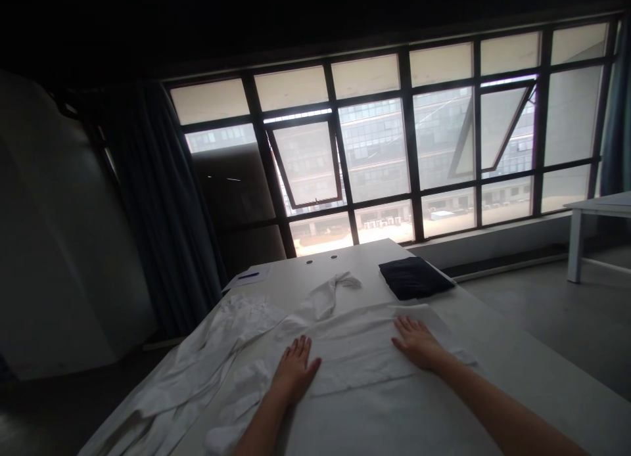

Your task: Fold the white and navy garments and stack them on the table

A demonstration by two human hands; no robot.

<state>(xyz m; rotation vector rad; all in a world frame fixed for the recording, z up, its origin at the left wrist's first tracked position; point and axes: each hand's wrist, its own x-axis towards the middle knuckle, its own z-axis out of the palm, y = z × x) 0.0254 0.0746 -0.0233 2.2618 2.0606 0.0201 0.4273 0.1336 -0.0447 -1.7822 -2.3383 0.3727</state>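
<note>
A white long-sleeved garment (359,351) lies spread over the table, one sleeve (325,297) reaching toward the far end with a bend in it. My left hand (294,369) rests flat on the garment's left part, fingers stretched out. On its right part lies my right hand (415,341), palm down with the fingers apart. Neither hand grips anything. Left of the garment is a crumpled heap of white cloth (197,370). Beyond my right hand sits a folded dark cloth (414,278).
The white table (522,384) extends toward the windows. Near its far left edge lie paper and a blue pen (248,275). Two small round dark spots (309,262) mark the far end. A dark curtain (162,219) hangs at left; another white table (599,206) stands at right.
</note>
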